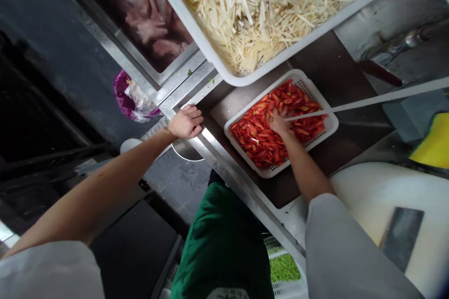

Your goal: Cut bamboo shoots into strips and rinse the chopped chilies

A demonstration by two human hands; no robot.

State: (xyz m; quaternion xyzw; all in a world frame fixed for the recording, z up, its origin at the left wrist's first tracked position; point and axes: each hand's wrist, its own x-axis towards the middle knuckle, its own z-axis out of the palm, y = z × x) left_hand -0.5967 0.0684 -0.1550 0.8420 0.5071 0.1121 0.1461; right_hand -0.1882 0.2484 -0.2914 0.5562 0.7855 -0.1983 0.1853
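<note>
My left hand (185, 122) rests at the corner of the metal sink (219, 138), fingers curled over its rim. Inside the sink sits a white perforated basket (261, 173) full of red chili peppers (261, 126), wet and shiny. My right hand (279, 122) reaches into the peppers with its fingers apart; some fingertips are hidden among them. A long white streak (372, 102), a water stream or a thin tube, runs from the right edge down to that hand.
A larger white basket (242, 79) of pale shredded strips (252, 14) spans the sink's far side. Raw meat (147, 14) fills the basin to the left. A tap with a red handle (382, 72), a round white board (379, 182) and a cleaver blade (401, 236) are at right.
</note>
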